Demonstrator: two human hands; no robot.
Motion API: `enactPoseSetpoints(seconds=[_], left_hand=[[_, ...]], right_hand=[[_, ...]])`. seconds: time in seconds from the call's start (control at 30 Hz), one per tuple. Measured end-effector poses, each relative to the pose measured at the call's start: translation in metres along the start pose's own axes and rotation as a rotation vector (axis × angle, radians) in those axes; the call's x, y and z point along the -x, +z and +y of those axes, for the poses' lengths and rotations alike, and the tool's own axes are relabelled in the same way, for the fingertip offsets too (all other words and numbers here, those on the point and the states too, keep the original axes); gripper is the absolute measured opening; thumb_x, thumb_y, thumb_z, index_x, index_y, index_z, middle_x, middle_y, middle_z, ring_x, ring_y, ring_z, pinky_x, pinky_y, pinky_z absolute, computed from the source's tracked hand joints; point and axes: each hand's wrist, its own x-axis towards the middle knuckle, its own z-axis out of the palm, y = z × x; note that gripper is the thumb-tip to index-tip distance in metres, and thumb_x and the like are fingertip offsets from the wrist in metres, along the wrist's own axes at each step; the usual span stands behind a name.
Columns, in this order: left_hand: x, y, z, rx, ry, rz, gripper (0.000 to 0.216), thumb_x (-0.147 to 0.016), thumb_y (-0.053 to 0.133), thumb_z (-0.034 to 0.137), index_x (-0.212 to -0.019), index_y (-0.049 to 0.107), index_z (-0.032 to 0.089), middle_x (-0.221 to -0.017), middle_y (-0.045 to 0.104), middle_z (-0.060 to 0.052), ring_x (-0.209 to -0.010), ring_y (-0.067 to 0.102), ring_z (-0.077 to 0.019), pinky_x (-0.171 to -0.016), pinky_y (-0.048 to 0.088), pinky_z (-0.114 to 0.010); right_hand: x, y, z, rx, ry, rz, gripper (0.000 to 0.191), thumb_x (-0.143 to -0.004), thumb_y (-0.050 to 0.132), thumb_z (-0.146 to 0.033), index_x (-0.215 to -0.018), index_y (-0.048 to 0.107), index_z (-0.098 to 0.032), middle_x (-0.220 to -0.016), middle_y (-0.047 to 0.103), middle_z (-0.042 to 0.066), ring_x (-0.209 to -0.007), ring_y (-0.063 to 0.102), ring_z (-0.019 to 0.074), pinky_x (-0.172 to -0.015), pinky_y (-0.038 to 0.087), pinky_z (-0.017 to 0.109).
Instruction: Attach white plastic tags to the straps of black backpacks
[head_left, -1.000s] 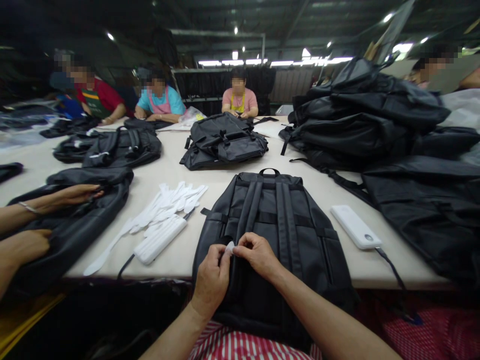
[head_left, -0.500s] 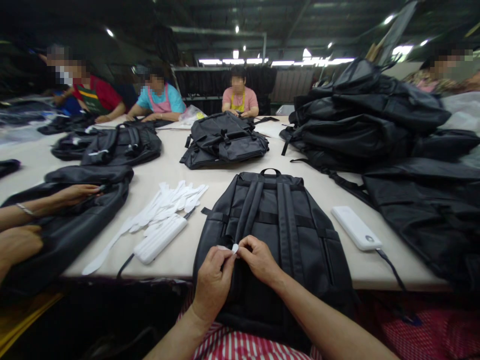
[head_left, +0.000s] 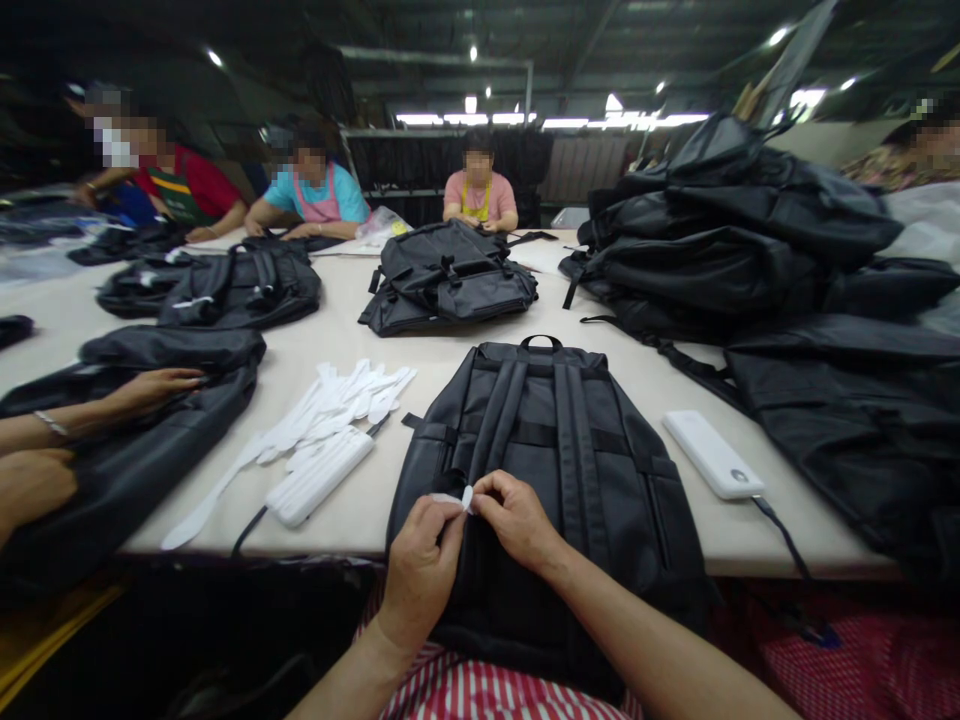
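Note:
A black backpack [head_left: 525, 440] lies in front of me with its two shoulder straps facing up and its top handle pointing away. Over its left side, my left hand [head_left: 424, 560] and my right hand [head_left: 517, 515] meet fingertip to fingertip. Between them they pinch a small white strip [head_left: 467, 497], whose rounded end sticks up. Part of the strip also shows along my left thumb and forefinger. Whether it is looped around a strap of the bag is hidden by my fingers.
Left of the backpack lies a heap of white strips [head_left: 352, 400] beside a white power bank [head_left: 321, 477]. Another power bank [head_left: 712, 455] with a cable lies right. A pile of black bags [head_left: 735, 230] rises behind it. A co-worker's hands [head_left: 161, 388] rest on a bag at left; others sit opposite.
My hands stay nearly in place, still pinching the white strip, and its rounded end now stands more upright. The co-worker's upper hand at left has flattened out on the bag.

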Motion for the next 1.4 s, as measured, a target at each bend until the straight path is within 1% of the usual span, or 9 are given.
enactPoseSetpoints(seconds=[0.17,0.23,0.37,0.47,0.53,0.63,0.97,1.17,1.4], left_hand=[[0.002,0.001,0.0,-0.027,0.056,-0.011,0.014,-0.084,0.047,0.018,-0.083,0.06,0.021,-0.082,0.059,-0.003,-0.079,0.058,-0.0141,-0.076,0.048,-0.027],[0.001,0.001,0.0,-0.032,0.04,0.011,0.012,-0.084,0.048,0.019,-0.082,0.06,0.02,-0.081,0.06,-0.003,-0.079,0.059,-0.0143,-0.076,0.048,-0.027],[-0.001,0.0,-0.002,-0.026,-0.176,0.076,0.009,-0.081,0.053,0.027,-0.079,0.057,0.02,-0.076,0.062,-0.001,-0.073,0.061,-0.0156,-0.071,0.048,-0.028],[-0.005,-0.001,-0.004,0.056,-0.353,0.065,0.014,-0.08,0.054,0.034,-0.082,0.056,0.02,-0.074,0.065,0.0,-0.07,0.063,-0.0163,-0.066,0.048,-0.028],[-0.008,-0.001,-0.005,0.157,-0.424,0.046,0.018,-0.079,0.054,0.036,-0.085,0.055,0.019,-0.077,0.066,-0.001,-0.072,0.064,-0.0168,-0.066,0.049,-0.028],[-0.011,-0.002,-0.006,0.253,-0.466,0.002,0.021,-0.079,0.054,0.037,-0.088,0.056,0.018,-0.082,0.068,-0.003,-0.076,0.065,-0.0176,-0.068,0.05,-0.028],[-0.009,-0.007,-0.001,0.156,-0.418,-0.032,0.018,-0.081,0.052,0.037,-0.08,0.059,0.02,-0.07,0.066,0.002,-0.066,0.062,-0.0151,-0.061,0.047,-0.024],[-0.003,-0.004,-0.003,0.153,-0.321,0.006,0.015,-0.083,0.05,0.031,-0.085,0.061,0.021,-0.083,0.067,0.0,-0.08,0.063,-0.0161,-0.074,0.048,-0.027],[-0.002,-0.003,-0.007,0.13,-0.214,-0.007,0.012,-0.083,0.05,0.025,-0.082,0.061,0.02,-0.084,0.063,-0.001,-0.081,0.06,-0.0149,-0.077,0.046,-0.027]], right_hand=[[0.001,0.001,0.002,-0.047,0.031,0.023,0.009,-0.075,0.052,-0.018,-0.072,0.061,-0.018,-0.07,0.061,-0.001,-0.07,0.055,0.0123,-0.068,0.042,0.022],[0.0,0.001,0.003,-0.024,0.034,0.023,0.009,-0.075,0.053,-0.019,-0.071,0.061,-0.018,-0.07,0.061,-0.001,-0.068,0.054,0.012,-0.066,0.041,0.022],[-0.002,0.001,0.003,0.021,0.047,0.001,0.007,-0.073,0.055,-0.021,-0.069,0.06,-0.018,-0.067,0.059,-0.002,-0.065,0.053,0.0114,-0.062,0.04,0.022],[-0.004,0.002,0.002,0.014,0.042,-0.005,0.006,-0.073,0.058,-0.023,-0.069,0.06,-0.018,-0.068,0.059,-0.002,-0.066,0.053,0.0114,-0.063,0.04,0.022],[-0.004,0.003,0.001,0.011,0.043,-0.003,0.006,-0.073,0.059,-0.024,-0.07,0.06,-0.018,-0.069,0.059,-0.002,-0.067,0.053,0.0114,-0.064,0.04,0.022],[-0.004,0.005,-0.002,0.012,0.057,0.008,0.008,-0.073,0.06,-0.025,-0.069,0.06,-0.018,-0.068,0.059,-0.002,-0.066,0.053,0.0113,-0.063,0.04,0.022],[-0.009,0.013,-0.007,0.092,0.117,0.072,0.01,-0.07,0.061,-0.025,-0.063,0.057,-0.019,-0.065,0.058,-0.002,-0.062,0.052,0.0115,-0.059,0.037,0.023],[-0.009,0.014,-0.009,0.161,0.091,0.078,0.01,-0.07,0.062,-0.024,-0.063,0.058,-0.019,-0.066,0.059,-0.001,-0.064,0.052,0.0116,-0.06,0.036,0.023],[-0.008,0.016,-0.008,0.17,0.097,0.087,0.008,-0.071,0.06,-0.02,-0.063,0.058,-0.019,-0.066,0.058,-0.002,-0.065,0.052,0.0109,-0.061,0.036,0.022]])
